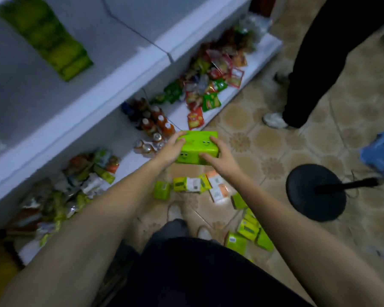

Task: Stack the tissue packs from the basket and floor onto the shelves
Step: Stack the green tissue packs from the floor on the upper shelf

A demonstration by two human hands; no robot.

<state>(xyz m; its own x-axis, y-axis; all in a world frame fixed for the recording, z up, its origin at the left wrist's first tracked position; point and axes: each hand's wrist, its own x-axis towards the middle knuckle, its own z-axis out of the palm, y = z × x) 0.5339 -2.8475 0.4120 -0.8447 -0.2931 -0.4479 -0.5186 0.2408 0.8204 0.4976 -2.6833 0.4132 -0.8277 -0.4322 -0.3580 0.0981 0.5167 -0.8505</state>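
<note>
Tissue pack [197, 147] | bright green, face prints | both hands gripping

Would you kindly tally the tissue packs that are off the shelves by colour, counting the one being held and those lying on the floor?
Held green pack, between left hand and right hand: 1
Green floor packs: 8
White-and-orange floor packs: 3
Total: 12; the floor counts are approximate because of blur.
</note>
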